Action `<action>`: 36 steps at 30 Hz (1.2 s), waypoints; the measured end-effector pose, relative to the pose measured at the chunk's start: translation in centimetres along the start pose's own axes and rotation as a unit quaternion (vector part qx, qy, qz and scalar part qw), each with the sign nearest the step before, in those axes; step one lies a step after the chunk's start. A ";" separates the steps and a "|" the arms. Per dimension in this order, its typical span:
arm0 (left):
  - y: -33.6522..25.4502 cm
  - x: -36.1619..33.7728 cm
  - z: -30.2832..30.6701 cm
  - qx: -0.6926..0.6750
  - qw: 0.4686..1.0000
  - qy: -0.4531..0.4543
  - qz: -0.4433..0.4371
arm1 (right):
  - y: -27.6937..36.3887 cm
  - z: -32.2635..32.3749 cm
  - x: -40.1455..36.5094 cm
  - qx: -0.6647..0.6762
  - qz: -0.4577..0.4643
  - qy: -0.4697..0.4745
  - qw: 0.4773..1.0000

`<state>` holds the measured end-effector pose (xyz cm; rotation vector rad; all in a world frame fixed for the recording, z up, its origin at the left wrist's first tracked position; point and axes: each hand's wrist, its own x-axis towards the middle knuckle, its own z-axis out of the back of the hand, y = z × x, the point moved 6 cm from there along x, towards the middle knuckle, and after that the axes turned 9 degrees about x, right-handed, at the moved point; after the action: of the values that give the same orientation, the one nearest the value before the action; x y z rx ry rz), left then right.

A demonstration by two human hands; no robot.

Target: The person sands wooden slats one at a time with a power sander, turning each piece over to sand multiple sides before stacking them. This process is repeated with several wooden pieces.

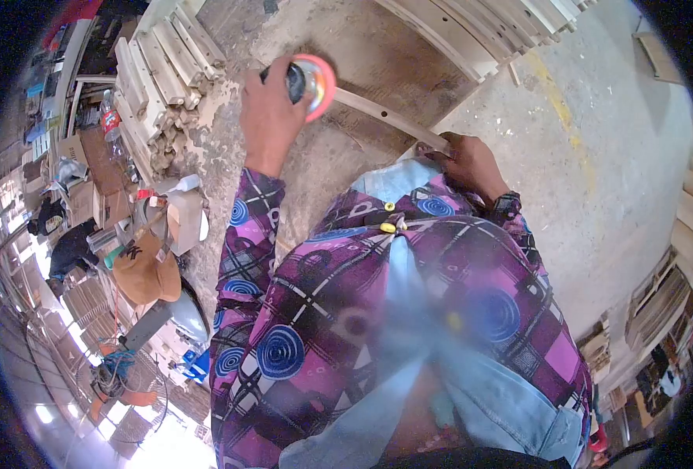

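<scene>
My left hand (272,117) is closed on a round, pink-rimmed object with a dark top (321,87), smeared by motion; I cannot tell its exact kind. It overlaps the far end of a narrow wooden strip (362,105) in this view. A dark round hole shows partway along the strip. Close in front of my body, my right hand (471,166) grips the near end of this strip, thumb and fingers wrapped about it. The strip slants from upper left down to that hand, above a stained brown work surface (389,59).
Wooden pieces are stacked at upper left (159,70) and along the top right (495,31). A bottle with a red label (110,117), a tan cap (147,270) and a fan (124,383) stand among clutter on the left. Pale floor (596,156) spreads to the right.
</scene>
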<state>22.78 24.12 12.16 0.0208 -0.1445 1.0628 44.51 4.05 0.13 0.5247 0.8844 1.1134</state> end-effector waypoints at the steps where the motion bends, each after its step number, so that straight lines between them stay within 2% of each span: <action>1: -0.2 -0.2 -0.1 -0.010 1.000 0.004 0.003 | 0.1 0.1 0.0 0.000 -0.004 0.006 1.000; 5: 0.8 -0.4 0.0 -0.026 1.000 -0.013 0.010 | 0.8 0.5 -0.2 0.008 -0.027 0.013 1.000; 8: 3.4 -0.7 0.9 0.027 0.997 -0.044 0.049 | 0.2 0.1 0.0 0.018 -0.003 0.003 1.000; 12: 6.0 -3.0 2.3 0.056 0.992 -0.069 0.084 | -0.2 0.3 -0.5 0.057 -0.021 0.017 0.998; 14: 7.3 -4.3 1.6 0.065 0.990 -0.033 0.119 | -1.2 0.6 -1.1 0.186 -0.011 0.016 0.982; 15: 7.7 -4.9 1.2 0.056 0.991 -0.025 0.120 | -2.0 0.8 -1.3 0.184 -0.013 0.017 0.983; 17: 8.9 -6.2 0.0 0.059 0.989 -0.017 0.134 | -3.5 0.4 -1.9 0.361 -0.058 0.076 0.928; 18: 9.4 -6.7 -0.5 0.065 0.987 -0.011 0.146 | -3.8 0.7 -1.9 0.359 -0.063 0.074 0.928; 20: 9.5 -7.5 -1.1 0.028 0.989 0.007 0.148 | -4.1 0.7 -2.3 0.368 -0.112 0.142 0.912; 21: 9.8 -7.9 -1.6 0.029 0.987 0.011 0.158 | -4.5 0.9 -2.3 0.375 -0.105 0.090 0.917; 22: 10.0 -8.1 -1.9 0.030 0.985 0.014 0.167 | -3.9 0.7 -2.3 0.374 -0.110 0.084 0.917; 24: 10.1 -8.5 -2.2 0.016 0.984 0.016 0.175 | -2.5 2.5 -2.0 0.404 -0.037 -0.078 0.911; 25: 10.1 -8.6 -2.3 0.023 0.986 0.009 0.167 | -3.3 2.2 -1.3 0.376 0.011 -0.104 0.921; 29: 10.0 -8.1 -1.4 0.033 0.990 -0.008 0.137 | -5.0 1.1 -1.0 0.341 0.025 -0.156 0.927; 31: 9.5 -7.3 -0.5 0.040 0.991 -0.006 0.128 | -4.2 1.5 -1.7 0.480 -0.006 -0.121 0.869; 32: 9.3 -7.0 -0.4 0.046 0.992 -0.005 0.120 | -4.6 1.5 -1.8 0.479 -0.012 -0.128 0.868; 34: 8.8 -6.1 -0.5 0.021 0.995 0.002 0.096 | -6.3 0.5 -1.7 0.671 -0.092 -0.065 0.733; 35: 8.0 -5.6 0.2 0.028 0.995 0.003 0.101 | -6.4 0.1 -1.7 0.692 -0.078 -0.023 0.717; 36: 7.4 -5.0 0.6 0.037 0.994 0.004 0.106 | -6.5 0.2 -1.7 0.692 -0.080 -0.030 0.717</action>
<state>13.90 23.31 11.76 0.0693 -0.1011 1.2808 47.95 0.01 -4.04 1.6527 1.5973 0.0488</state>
